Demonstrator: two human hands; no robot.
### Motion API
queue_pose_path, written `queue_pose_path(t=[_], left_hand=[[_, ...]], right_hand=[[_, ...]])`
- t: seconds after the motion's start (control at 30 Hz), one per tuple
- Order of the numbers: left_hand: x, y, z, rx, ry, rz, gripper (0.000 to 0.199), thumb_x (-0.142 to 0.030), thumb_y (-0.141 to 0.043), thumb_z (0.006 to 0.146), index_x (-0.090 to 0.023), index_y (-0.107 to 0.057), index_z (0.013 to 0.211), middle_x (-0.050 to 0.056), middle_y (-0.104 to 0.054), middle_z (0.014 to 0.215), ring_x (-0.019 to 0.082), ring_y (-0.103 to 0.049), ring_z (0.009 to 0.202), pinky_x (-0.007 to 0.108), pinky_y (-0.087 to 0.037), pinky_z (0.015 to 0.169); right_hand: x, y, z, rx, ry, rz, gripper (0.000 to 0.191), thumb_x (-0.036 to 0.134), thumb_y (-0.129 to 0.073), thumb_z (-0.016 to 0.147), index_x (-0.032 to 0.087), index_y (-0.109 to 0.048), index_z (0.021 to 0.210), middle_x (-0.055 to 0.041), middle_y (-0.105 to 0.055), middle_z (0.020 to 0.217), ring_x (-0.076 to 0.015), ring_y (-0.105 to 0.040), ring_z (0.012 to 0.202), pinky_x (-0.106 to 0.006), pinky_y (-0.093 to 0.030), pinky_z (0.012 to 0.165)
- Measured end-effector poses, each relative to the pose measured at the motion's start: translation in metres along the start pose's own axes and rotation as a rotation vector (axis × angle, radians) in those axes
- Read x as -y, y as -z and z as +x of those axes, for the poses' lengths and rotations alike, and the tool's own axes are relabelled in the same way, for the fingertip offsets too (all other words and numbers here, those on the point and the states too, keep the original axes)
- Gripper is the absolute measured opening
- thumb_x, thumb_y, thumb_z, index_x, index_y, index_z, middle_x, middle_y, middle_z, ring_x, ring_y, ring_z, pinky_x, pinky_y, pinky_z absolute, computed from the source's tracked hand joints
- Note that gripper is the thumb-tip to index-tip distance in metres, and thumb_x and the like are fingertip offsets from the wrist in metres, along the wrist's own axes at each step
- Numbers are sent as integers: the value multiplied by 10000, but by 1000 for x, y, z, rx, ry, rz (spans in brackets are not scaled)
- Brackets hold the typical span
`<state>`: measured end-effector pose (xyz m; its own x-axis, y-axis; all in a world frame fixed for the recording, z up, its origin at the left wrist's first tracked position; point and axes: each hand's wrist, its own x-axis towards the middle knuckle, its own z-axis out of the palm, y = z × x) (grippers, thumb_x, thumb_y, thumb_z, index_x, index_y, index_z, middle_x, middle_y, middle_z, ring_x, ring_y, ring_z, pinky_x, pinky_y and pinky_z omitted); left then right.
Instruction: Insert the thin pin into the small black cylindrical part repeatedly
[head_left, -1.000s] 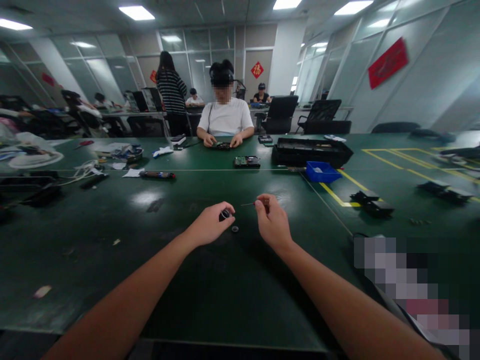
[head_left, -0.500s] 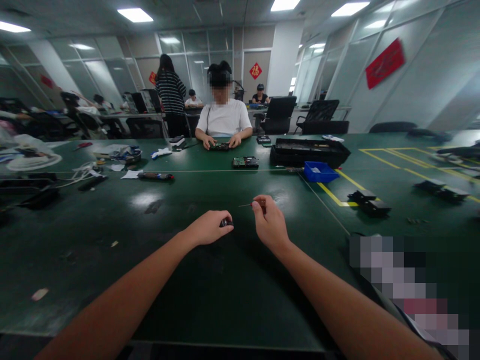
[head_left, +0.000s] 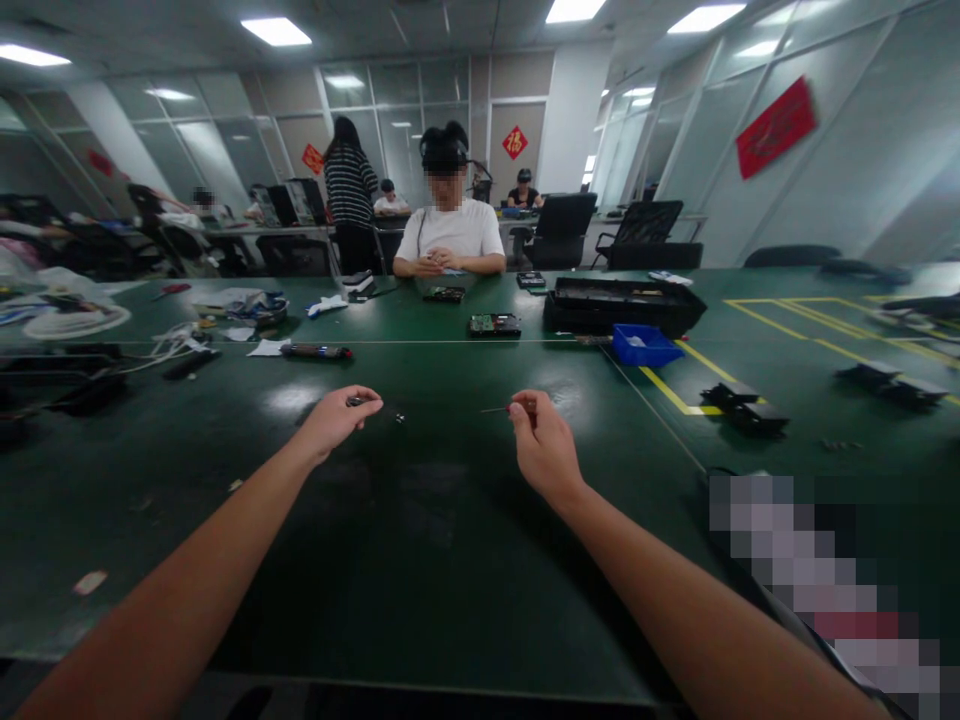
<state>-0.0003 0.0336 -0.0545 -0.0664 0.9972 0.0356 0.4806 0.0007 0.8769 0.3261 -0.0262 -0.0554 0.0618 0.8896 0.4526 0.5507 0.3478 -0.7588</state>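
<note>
My right hand is closed around a small screwdriver, its thin metal shaft pointing left and most of its handle hidden by the fingers. Farther left, my left hand is curled over the green table, its fingers closed on a small dark object that is mostly covered. Just right of those fingertips are some small shiny pieces, too small to name; whether they rest on the table I cannot tell.
Across the table sits a person in a white shirt. Circuit-board devices, a black tray and a blue bin lie ahead. Black parts are to the right; a striped-handled tool and cables lie left.
My left hand has moved left and slightly away, with the dark object. Small shiny pieces now show beside it. My right hand stays almost still. The person opposite has taken their hands off a device.
</note>
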Motion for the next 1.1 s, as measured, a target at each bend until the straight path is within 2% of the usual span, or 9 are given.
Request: queue_pose_path(t=[0.07,0.13,0.3,0.43,0.63,0.77,0.87,0.97,1.1], left_hand=[[2,11,5,-50,-53,156,410,-524,-691,752,-174,-717,963,37,-639,696,164,-541,575,281,-393,592],[4,18,11,-36,-100,305,403,-529,-636,801,-186,-731,991,60,-693,779,192,-592,626,313,-436,661],[11,14,28,122,-215,619,397,-456,-589,837,-242,-737,1136,102,-720,1130,287,-649,975,371,-463,861],[13,6,32,256,-192,745,423,-479,-582,836,-242,-736,1151,121,-708,1172,306,-649,1024,374,-470,869],[9,5,25,278,-220,700,468,-516,-461,917,-254,-701,1222,106,-679,1258,295,-628,1123,383,-447,956],[9,-1,22,343,-255,716,480,-542,-565,854,-259,-708,1214,105,-682,1250,302,-632,1106,383,-452,938],[10,-7,21,332,-303,703,407,-511,-576,848,-264,-743,1124,94,-700,1204,301,-628,1101,378,-447,929],[11,-6,22,292,-258,606,386,-524,-553,862,-250,-752,1046,88,-725,1112,271,-663,961,351,-466,835],[17,11,24,229,-57,294,397,-516,-597,843,-189,-697,1043,90,-727,987,176,-611,650,287,-443,623]], right_hand=[[0,0,0,-2,-2,5,243,392,-450,992,215,-571,1106,-85,-698,996,-228,-659,884,-373,-501,766],[0,0,0,-4,-4,11,245,395,-450,990,215,-575,1100,-85,-700,996,-227,-661,887,-374,-501,771],[1,1,1,8,-20,-4,253,404,-454,983,213,-578,1093,-88,-699,970,-234,-663,858,-375,-499,745],[1,2,2,-2,-25,0,252,399,-457,978,209,-582,1086,-92,-703,973,-237,-664,865,-377,-496,755],[1,1,1,7,-13,-13,236,387,-458,981,208,-579,1076,-87,-693,961,-230,-658,854,-375,-494,763],[0,-1,1,15,-15,-6,237,388,-455,986,205,-576,1078,-81,-689,951,-224,-656,844,-372,-497,756],[-1,-1,1,11,-17,-5,243,396,-456,986,210,-579,1082,-76,-690,945,-222,-655,842,-372,-499,749],[-3,-1,1,13,-17,-8,250,400,-459,980,212,-583,1086,-76,-694,947,-223,-657,836,-371,-501,740],[-3,-1,1,21,-17,-11,255,408,-449,982,219,-582,1088,-77,-697,954,-229,-663,847,-378,-505,751]])
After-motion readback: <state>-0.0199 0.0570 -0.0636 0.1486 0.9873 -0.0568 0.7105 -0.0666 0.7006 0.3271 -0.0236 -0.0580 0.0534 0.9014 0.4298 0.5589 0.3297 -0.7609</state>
